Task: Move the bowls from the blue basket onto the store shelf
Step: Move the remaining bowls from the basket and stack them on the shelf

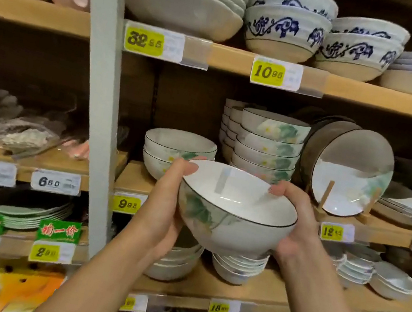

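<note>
- bowl (pixel 236 210): white, dark rim, green leaf print on the outer wall; carried in the air in front of the middle shelf (pixel 135 173), tilted, inside open to view, clear of the shelf board.
- left hand (pixel 166 204): at 9 o'clock of the bowl; fingers (pixel 189 166) curled on it, thumb over the rim, palm against the outer wall.
- right hand (pixel 294 226): at 3 o'clock of the bowl; fingers (pixel 280 189) grasping likewise, thumb on the rim, the rest under the wall near the foot.
- stack of two matching bowls (pixel 173 147): stands on the middle shelf at 10 o'clock of the held bowl, just behind the left thumb.
- taller stack of matching bowls (pixel 270 145): at 12 o'clock, further back on the same shelf.
- plate (pixel 350 175): at 2 o'clock, propped on edge on a wooden stand (pixel 326 195); same leaf print.
- yellow price tag (pixel 126 203): on the shelf edge at 9 o'clock, just beside the left wrist; reads 9.98.
</note>
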The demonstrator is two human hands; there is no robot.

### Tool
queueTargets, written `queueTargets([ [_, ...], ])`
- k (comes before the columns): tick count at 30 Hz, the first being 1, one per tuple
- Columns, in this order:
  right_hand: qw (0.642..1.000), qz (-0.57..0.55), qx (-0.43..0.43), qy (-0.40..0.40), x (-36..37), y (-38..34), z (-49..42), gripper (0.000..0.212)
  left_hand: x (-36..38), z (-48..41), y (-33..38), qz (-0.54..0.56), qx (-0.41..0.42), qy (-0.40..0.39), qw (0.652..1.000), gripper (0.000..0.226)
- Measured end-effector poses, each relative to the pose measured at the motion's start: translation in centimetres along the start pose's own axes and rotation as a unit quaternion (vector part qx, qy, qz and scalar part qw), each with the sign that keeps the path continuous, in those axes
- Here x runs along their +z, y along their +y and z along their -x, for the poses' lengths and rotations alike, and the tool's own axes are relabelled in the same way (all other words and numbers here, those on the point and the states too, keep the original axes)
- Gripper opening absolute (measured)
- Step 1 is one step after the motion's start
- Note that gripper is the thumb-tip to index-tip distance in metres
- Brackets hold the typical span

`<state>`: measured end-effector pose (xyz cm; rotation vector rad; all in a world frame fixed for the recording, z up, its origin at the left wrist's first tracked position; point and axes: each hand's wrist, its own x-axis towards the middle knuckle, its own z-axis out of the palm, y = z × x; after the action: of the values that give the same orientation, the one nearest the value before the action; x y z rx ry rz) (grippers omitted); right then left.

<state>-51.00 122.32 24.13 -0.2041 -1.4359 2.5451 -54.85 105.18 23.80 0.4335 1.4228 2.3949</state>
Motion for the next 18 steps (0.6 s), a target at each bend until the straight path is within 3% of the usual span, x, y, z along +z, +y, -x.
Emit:
queueTargets([
  [4, 0.992, 0.044, 0.106, -0.041, 0.6, -0.7, -2.4, 0.035, 1.1, -0.2, -0.3, 0.055, 0.037, 0.076, 0.995, 0.035],
  [6, 0.991, 0.043, 0.118, -0.056, 1.4, -1.1, -3.0, 0.034, 1.5, -0.3, -0.6, 0.094, 0.057, 0.115, 0.987, 0.038],
  [10, 0.999, -0.025, -0.030, 0.027, 2.1, 0.4, -2.3, 0.033, 2.0, -0.5, -0.9, 0.129, 0.099, 0.183, 0.970, 0.040],
  [12, 0.992, 0.032, -0.113, 0.038, 1.8, 2.5, -0.4, 0.043, 2.3, -0.6, -1.3, 0.130, 0.129, 0.225, 0.957, 0.042],
  [15, 0.984, 0.121, -0.129, 0.015, 2.5, 4.1, 2.3, 0.066, 3.0, -0.3, -2.1, 0.069, 0.181, 0.250, 0.949, 0.042],
  [18, 0.984, 0.095, -0.145, 0.030, 1.7, 3.5, 0.9, 0.069, 2.9, 0.2, -3.2, -0.015, 0.224, 0.191, 0.956, 0.044],
])
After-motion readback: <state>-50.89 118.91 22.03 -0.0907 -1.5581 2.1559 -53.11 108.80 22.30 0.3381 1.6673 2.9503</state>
